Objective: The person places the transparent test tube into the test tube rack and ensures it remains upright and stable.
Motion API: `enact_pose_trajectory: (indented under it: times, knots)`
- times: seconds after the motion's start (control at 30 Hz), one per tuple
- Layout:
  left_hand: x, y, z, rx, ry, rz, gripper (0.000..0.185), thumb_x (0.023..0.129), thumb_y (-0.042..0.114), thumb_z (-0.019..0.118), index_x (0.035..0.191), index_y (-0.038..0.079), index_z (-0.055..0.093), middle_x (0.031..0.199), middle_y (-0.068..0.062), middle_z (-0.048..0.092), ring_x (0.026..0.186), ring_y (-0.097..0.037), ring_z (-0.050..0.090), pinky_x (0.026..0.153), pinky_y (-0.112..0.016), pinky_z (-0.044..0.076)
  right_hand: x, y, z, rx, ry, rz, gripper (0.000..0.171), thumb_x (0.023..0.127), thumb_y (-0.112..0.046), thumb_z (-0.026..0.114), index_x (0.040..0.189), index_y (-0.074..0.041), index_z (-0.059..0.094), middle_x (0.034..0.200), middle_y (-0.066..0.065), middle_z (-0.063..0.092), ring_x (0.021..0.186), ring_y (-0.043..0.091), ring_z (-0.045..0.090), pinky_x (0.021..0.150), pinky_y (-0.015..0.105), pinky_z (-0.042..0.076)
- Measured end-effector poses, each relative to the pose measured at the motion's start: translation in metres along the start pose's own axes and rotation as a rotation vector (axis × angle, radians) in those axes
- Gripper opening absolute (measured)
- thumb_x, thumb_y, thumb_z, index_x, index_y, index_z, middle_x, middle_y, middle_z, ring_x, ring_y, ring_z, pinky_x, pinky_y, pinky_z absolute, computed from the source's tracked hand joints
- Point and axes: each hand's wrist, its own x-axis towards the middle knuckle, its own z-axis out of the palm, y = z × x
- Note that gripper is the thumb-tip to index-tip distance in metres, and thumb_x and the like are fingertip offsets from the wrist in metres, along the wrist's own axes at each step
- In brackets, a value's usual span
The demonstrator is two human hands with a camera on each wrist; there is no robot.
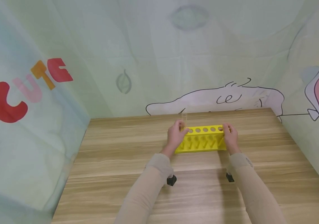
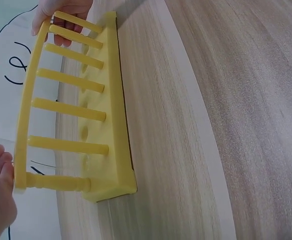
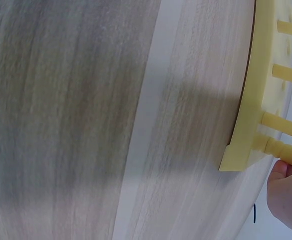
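On the tabletop (image 1: 120, 161): yellow rack (image 1: 201, 143) stands upright, toward its far edge.
My left hand (image 1: 176, 135): grip pinching the rack's left end.
My right hand (image 1: 230, 137): grip curled round the rack's right end.

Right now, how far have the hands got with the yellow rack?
Done: the yellow plastic test-tube rack stands upright on the wooden table. In hand: the left hand and right hand each hold one end, with a clear tube standing by the left hand. Left: the other top holes look empty.
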Motion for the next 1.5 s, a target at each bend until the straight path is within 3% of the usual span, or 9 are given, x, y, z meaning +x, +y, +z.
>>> enact_pose_trajectory:
  times: [0.2, 0.4, 0.8, 1.07, 1.5]
  knots:
    - [-0.001, 0.000, -0.002, -0.005, -0.010, -0.009, 0.032, 0.077, 0.021, 0.068, 0.104, 0.014, 0.052, 0.102, 0.000, 0.061, 0.102, -0.017, 0.055, 0.089, -0.027, 0.047, -0.001, -0.001, 0.000, -0.027, -0.006, 0.007, 0.042, 0.093, -0.043, 0.033, 0.110, -0.008, 0.048, 0.096, -0.003, 0.051, 0.078, 0.010, 0.037, 0.065, 0.020, 0.033]
    - [-0.003, -0.002, -0.003, -0.001, -0.007, 0.013, 0.037, 0.076, 0.020, 0.069, 0.107, 0.013, 0.052, 0.104, -0.002, 0.061, 0.103, -0.017, 0.056, 0.089, -0.027, 0.047, -0.002, 0.001, -0.001, -0.019, -0.020, -0.002, 0.041, 0.092, -0.044, 0.033, 0.107, -0.010, 0.048, 0.098, -0.001, 0.050, 0.083, 0.012, 0.038, 0.069, 0.022, 0.033]
    - [-0.007, -0.006, -0.008, -0.008, 0.020, 0.051, 0.033, 0.076, 0.019, 0.068, 0.105, 0.013, 0.052, 0.102, -0.002, 0.060, 0.104, -0.016, 0.056, 0.089, -0.027, 0.047, -0.003, 0.001, 0.001, -0.007, -0.023, 0.004, 0.044, 0.090, -0.048, 0.034, 0.108, -0.010, 0.048, 0.098, -0.002, 0.050, 0.086, 0.011, 0.038, 0.071, 0.022, 0.033]
    - [-0.010, -0.010, -0.012, 0.016, 0.026, 0.035, 0.040, 0.079, 0.021, 0.066, 0.114, 0.009, 0.052, 0.112, -0.004, 0.060, 0.107, -0.017, 0.055, 0.090, -0.027, 0.046, -0.004, -0.001, 0.000, -0.019, -0.025, 0.015, 0.046, 0.091, -0.048, 0.033, 0.110, -0.008, 0.047, 0.101, 0.000, 0.049, 0.090, 0.012, 0.038, 0.076, 0.023, 0.033]
    - [-0.014, -0.022, -0.023, 0.044, 0.071, 0.007, 0.041, 0.077, 0.026, 0.067, 0.112, 0.008, 0.054, 0.109, -0.002, 0.060, 0.104, -0.016, 0.056, 0.089, -0.029, 0.047, -0.001, -0.002, -0.005, -0.104, -0.038, 0.011, 0.056, 0.089, -0.055, 0.030, 0.114, -0.007, 0.046, 0.108, 0.006, 0.051, 0.085, 0.012, 0.038, 0.072, 0.022, 0.034]
